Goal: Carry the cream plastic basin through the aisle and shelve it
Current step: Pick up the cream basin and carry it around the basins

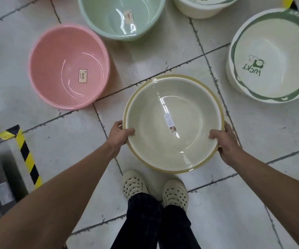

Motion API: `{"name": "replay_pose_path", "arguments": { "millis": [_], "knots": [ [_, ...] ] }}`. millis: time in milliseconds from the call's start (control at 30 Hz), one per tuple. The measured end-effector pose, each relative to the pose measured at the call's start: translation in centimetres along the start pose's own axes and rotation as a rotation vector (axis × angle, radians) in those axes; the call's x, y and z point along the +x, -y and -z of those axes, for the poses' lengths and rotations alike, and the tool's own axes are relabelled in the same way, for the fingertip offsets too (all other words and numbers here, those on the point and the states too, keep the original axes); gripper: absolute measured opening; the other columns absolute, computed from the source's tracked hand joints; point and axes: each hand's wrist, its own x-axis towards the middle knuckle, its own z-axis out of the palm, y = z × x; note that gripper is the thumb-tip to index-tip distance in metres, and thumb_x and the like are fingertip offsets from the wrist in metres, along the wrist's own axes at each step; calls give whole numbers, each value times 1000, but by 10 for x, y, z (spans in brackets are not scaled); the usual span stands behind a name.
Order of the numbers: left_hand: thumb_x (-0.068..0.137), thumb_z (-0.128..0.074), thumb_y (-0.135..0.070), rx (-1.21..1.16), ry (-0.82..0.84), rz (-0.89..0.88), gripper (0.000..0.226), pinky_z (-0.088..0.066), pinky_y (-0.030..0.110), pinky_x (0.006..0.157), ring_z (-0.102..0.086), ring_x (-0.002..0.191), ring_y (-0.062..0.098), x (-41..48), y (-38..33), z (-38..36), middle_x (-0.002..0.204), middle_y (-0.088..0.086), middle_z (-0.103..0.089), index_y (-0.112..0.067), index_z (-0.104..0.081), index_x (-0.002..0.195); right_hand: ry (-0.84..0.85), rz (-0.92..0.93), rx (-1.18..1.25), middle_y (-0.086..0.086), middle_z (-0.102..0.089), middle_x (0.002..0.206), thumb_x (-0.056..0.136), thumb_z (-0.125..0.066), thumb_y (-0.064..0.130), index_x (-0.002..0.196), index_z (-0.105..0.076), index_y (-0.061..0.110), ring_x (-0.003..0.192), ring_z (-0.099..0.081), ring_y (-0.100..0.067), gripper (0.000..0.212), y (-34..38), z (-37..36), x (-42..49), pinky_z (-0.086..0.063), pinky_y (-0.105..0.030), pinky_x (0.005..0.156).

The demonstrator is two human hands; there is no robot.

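Cream basin (174,123) gripped between left hand (119,136) and right hand (226,142)

pink basin (69,69), mint-green basin (120,17), white green-rimmed "lucky" basin (272,56) on tiled floor (163,56); hazard tape (26,153) at left

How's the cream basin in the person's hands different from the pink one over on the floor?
The cream basin has a tan rim; the pink basin is pink all over. The left hand and right hand grip the cream basin's rim; the pink basin sits untouched on the tiled floor. The cream basin's sticker is narrow and white; the pink basin's label is beige. Both are round, glossy, empty, open side up.
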Motion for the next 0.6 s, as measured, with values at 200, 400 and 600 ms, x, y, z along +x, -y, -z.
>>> {"name": "replay_pose_path", "arguments": {
  "millis": [200, 400, 600],
  "knots": [
    [88, -70, 2, 13, -7, -19, 72, -59, 37, 74, -69, 99, 28, 15, 12, -3, 126, 12, -64, -11, -38, 151, -11, 31, -51, -2, -68, 117, 67, -64, 4, 142, -56, 29, 104, -64, -27, 79, -20, 5, 17, -52, -35, 78],
    [75, -67, -5, -14, 89, -37, 94, -62, 38, 66, -67, 103, 30, 16, 9, -10, 127, 8, -59, -27, -31, 158, 50, 38, -17, 0, -65, 107, 56, -56, 7, 133, -53, 31, 93, -62, -23, 80, -21, 1, 23, -51, -34, 72],
    [79, -67, 5, -71, 80, -22, 86, -61, 40, 68, -67, 102, 31, 6, 4, -5, 127, 7, -63, -27, -43, 155, 35, -6, 35, -4, -67, 105, 53, -56, 5, 115, -62, 34, 93, -62, -29, 69, -18, 6, 13, -52, -38, 75]
  ]
}}
